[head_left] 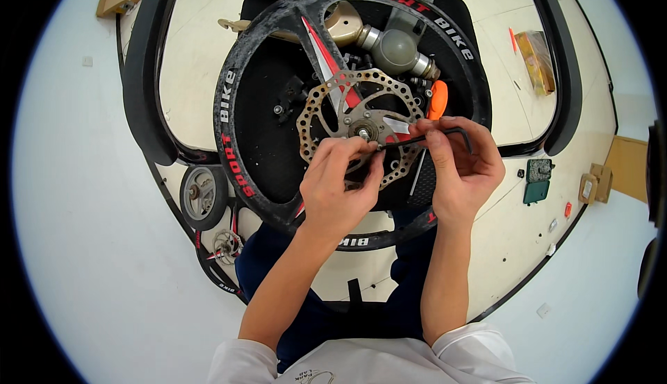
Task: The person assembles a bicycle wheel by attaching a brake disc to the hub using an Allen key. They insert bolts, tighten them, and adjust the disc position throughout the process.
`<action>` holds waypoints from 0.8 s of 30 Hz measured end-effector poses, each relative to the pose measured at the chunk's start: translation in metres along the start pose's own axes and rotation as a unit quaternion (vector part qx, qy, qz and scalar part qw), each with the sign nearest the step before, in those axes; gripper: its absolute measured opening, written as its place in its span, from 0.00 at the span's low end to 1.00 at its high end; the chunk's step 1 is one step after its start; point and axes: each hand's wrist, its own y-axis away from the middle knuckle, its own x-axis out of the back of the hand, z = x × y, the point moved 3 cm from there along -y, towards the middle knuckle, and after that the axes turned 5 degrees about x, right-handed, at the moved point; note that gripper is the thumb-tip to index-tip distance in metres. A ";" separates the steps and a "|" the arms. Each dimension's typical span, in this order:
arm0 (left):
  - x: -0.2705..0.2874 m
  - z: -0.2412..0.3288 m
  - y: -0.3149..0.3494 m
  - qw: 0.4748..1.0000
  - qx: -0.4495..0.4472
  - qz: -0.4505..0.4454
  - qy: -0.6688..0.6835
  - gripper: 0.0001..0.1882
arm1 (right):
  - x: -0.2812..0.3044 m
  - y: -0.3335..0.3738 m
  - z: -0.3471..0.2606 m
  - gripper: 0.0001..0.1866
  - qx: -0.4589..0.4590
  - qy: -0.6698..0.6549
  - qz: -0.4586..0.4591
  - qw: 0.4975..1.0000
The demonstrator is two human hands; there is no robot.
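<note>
Holds black L-shaped hex key (424,139) in R hand (462,172), narrow grip, thumb vs. fingers, close to the bent end. Pinches far tip of key betw. thumb & index of L hand (337,193), also narrow; can't tell re: any small part hidden at the fingertips. Has key approx. horiz. above brake rotor (356,114), tip just below & R of hub (363,132); can't tell if touching.

Has rotor at ctr. of black wheel (321,51) w/ red/white decals, lying on black chair seat (260,144) betw. two armrests (144,71).

Nearby: orange tool handle (438,99) just above R hand; grey metal bulb-shaped part (396,51) within rim.

On floor, L: small tired wheel (203,195), 2nd rotor (226,246). R: green case (536,192), cardboard box (599,181).
</note>
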 end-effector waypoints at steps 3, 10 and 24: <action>-0.001 -0.003 0.002 1.000 0.017 -0.001 0.017 0.18 | -0.002 0.000 0.000 0.11 0.006 0.006 -0.012 1.000; -0.001 -0.001 0.001 1.000 -0.004 -0.006 0.002 0.19 | -0.003 0.003 -0.002 0.10 0.030 0.011 -0.056 0.998; 0.000 0.003 -0.001 0.997 -0.070 -0.013 -0.034 0.19 | -0.001 0.002 -0.006 0.07 0.076 0.064 -0.088 0.991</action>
